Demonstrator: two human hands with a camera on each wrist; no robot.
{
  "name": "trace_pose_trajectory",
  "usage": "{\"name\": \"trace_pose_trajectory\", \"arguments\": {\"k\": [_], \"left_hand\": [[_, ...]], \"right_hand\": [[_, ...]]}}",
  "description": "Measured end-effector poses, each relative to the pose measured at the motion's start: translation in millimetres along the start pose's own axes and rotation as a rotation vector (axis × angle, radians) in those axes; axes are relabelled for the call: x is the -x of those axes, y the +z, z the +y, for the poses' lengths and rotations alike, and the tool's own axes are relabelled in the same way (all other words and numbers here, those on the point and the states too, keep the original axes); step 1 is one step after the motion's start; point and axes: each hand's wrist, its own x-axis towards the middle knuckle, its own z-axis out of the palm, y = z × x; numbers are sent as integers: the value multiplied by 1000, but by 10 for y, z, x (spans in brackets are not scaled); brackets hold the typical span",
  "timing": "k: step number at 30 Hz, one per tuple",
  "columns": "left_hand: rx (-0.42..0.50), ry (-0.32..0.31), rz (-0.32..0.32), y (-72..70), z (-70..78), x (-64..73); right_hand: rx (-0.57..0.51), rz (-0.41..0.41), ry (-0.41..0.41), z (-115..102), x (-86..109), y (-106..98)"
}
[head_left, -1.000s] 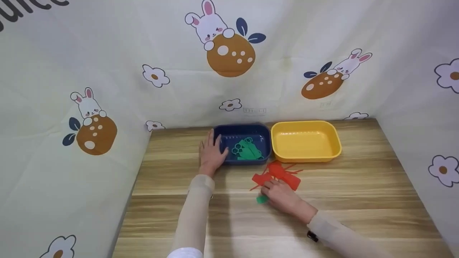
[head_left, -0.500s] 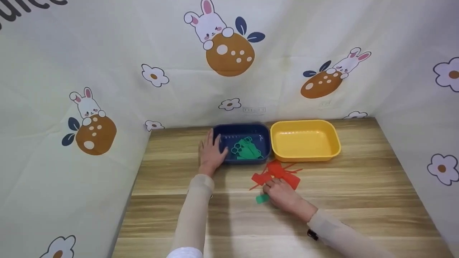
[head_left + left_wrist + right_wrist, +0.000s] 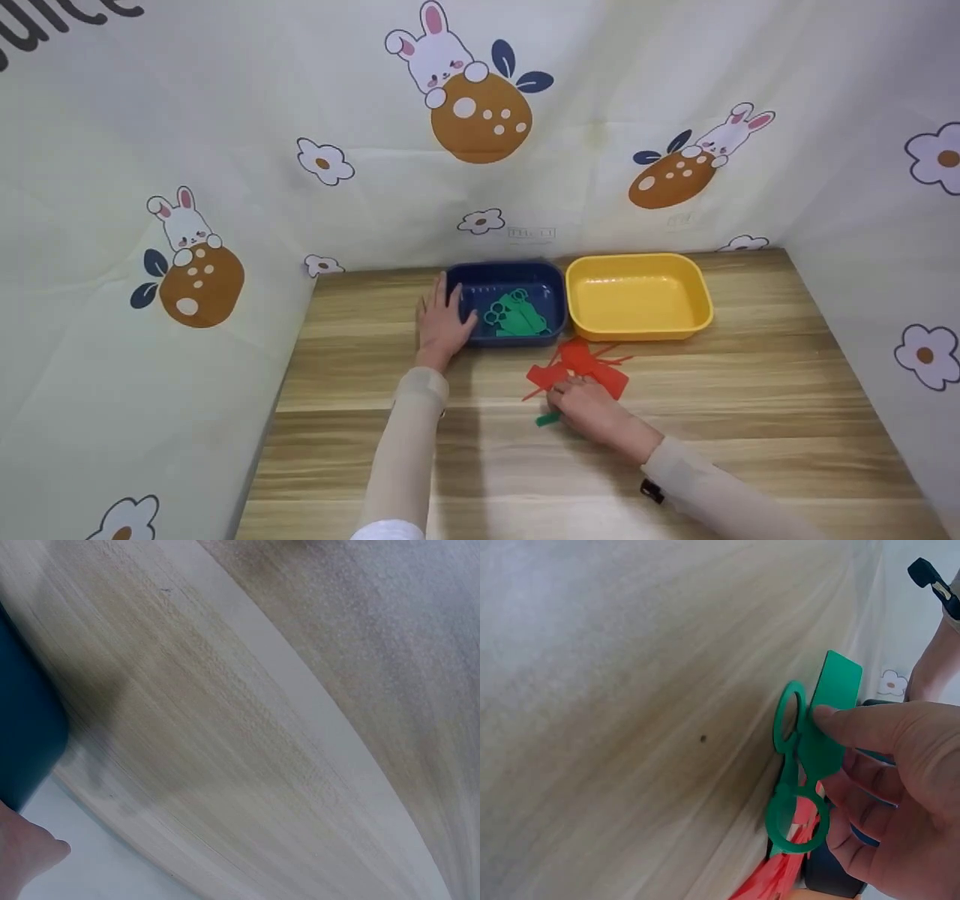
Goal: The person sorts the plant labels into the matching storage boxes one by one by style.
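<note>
My right hand (image 3: pixel 592 409) pinches a flat green piece (image 3: pixel 837 690) between thumb and fingers, low over the table. Close against it in the right wrist view is a green scissors-shaped piece (image 3: pixel 802 821) with two ring handles; whether the hand holds this too is unclear. Beneath and beyond the fingers lies a pile of flat red pieces (image 3: pixel 577 356) and thin red sticks. My left hand (image 3: pixel 442 322) rests on the left rim of a dark blue tray (image 3: pixel 514 340), fingers spread and fairly straight. Inside that tray lie several green pieces (image 3: pixel 521 319), some with rings.
A yellow tray (image 3: pixel 639 334) stands directly right of the blue one, near the back edge of the wooden table (image 3: pixel 360 390). Patterned cloth walls (image 3: pixel 600 172) with rabbits and flowers enclose the table at the back and sides.
The green piece at my right hand has tipped from showing its broad face to a narrower edge. The left hand and both trays stay where they were.
</note>
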Motion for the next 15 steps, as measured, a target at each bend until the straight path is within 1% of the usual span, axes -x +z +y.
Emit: {"name": "trace_pose_trajectory", "arguments": {"k": [8, 13, 15], "left_hand": [[5, 1, -7, -29, 20, 14], [3, -10, -25, -27, 26, 15], [3, -11, -24, -22, 27, 13]], "right_hand": [[-116, -58, 31, 20, -52, -158], [-210, -91, 101, 15, -66, -254], [-230, -96, 132, 15, -73, -283]]}}
